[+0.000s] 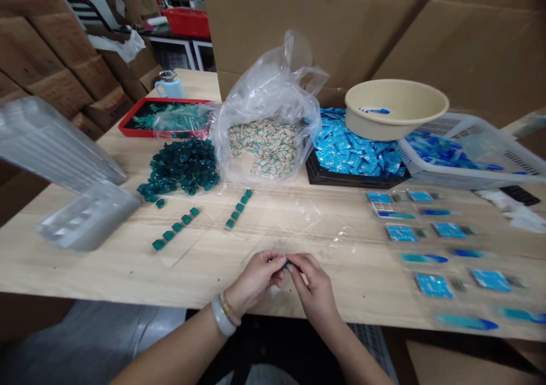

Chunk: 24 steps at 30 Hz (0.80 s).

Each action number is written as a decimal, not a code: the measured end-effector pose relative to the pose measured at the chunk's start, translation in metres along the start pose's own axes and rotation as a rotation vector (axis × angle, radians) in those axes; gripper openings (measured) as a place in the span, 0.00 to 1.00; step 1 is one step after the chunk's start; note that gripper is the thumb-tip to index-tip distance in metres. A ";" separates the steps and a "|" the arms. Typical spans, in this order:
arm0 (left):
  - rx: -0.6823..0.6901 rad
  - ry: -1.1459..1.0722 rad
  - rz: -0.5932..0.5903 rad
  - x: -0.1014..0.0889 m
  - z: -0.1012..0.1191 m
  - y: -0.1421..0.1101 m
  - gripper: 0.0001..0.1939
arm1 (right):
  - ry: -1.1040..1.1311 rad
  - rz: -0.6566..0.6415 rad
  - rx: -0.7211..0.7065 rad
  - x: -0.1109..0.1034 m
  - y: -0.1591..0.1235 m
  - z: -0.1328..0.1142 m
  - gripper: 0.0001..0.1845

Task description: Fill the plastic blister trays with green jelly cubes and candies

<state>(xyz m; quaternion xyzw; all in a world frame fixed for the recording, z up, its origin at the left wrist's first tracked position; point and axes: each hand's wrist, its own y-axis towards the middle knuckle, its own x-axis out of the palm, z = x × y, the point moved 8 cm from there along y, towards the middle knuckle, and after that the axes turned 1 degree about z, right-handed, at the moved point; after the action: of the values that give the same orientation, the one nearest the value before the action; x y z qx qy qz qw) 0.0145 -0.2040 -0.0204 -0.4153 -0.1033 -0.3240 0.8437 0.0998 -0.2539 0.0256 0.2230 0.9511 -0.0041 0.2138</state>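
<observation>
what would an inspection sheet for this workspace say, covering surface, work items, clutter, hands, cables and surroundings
Surface: wood-grain table; scattered dark specks.
Work items: small dark piece, held; dark green pile farther back; two slanting rows of five green pieces.
Clutter: clear plastic stack at left; pale blue mug at back left; cream basin at back right.
Hands: left hand and right hand meet, fingers pinched at the small dark piece.
Cables: nothing seen.
Surroundings: cardboard boxes at left; red bin in background.
</observation>
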 end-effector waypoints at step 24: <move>0.280 0.327 0.141 -0.036 0.013 -0.002 0.13 | -0.465 -0.127 -0.195 0.032 0.063 0.024 0.11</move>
<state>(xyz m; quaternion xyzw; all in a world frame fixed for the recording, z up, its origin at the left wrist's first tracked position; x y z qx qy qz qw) -0.0129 -0.1787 -0.0271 -0.2423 0.0200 -0.3098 0.9192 0.1105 -0.1864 -0.0037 0.1341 0.8844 0.0230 0.4464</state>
